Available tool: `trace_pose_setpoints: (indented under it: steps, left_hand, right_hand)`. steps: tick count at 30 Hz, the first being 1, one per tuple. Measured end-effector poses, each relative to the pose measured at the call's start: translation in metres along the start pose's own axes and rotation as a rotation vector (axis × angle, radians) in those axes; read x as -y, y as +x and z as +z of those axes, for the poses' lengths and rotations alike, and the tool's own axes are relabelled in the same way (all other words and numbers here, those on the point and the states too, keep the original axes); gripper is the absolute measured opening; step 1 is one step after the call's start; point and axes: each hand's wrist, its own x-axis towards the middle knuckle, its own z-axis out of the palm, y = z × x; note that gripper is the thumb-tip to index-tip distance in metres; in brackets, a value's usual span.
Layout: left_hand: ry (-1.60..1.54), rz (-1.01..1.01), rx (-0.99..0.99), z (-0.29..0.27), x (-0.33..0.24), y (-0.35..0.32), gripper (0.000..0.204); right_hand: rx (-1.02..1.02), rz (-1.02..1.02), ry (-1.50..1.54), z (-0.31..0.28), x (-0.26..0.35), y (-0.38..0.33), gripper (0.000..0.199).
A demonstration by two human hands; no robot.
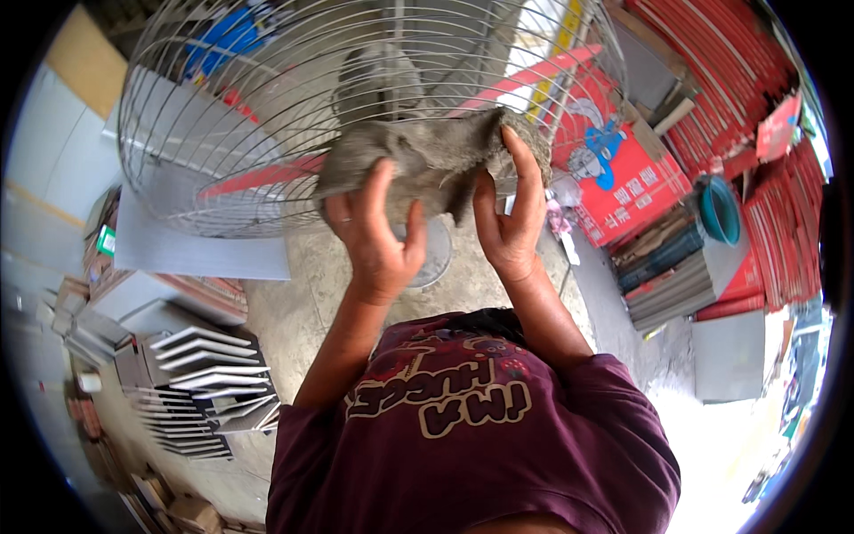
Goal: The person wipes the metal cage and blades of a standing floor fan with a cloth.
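Note:
A dirty grey cloth (422, 151) is bunched against the front of a large fan's wire cage (205, 160). On its left part my left hand (375, 236) is closed, the fingers partly sunk in the folds. My right hand (513, 209) pinches the cloth's right end between thumb and fingers. Red fan blades (532, 78) show through the wires, and behind them is the dusty grey motor (369, 84). The cloth hides the middle of the cage. Below it, between my wrists, part of a round grey disc (429, 254) shows on the floor.
At the right stand a red carton (614, 169), stacks of red boxes (712, 71) and a teal basin (719, 211). To the left are a grey panel (205, 236) and a rack of white-edged sheets (209, 374). Concrete floor (289, 307) lies around my forearms.

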Motion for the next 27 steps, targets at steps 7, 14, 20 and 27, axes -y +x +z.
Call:
trace_pose_setpoints:
  steps: [7,14,20,27]
  left_hand:
    - [0.003,0.031,-0.150,-0.023,0.009,0.009,0.068]
    - [0.194,0.065,-0.337,-0.080,0.038,0.056,0.068]
    - [0.022,0.094,-0.495,-0.098,0.061,0.094,0.067]
    - [0.130,-0.014,-0.229,-0.084,0.048,0.044,0.070]
  right_hand:
    - [0.072,-0.147,0.102,0.013,0.024,0.010,0.056]
    - [0.047,-0.296,0.167,0.029,0.060,0.057,0.055]
    - [0.115,-0.405,0.196,0.045,0.097,0.108,0.056]
    - [0.186,-0.364,0.189,0.061,0.094,0.078,0.054]
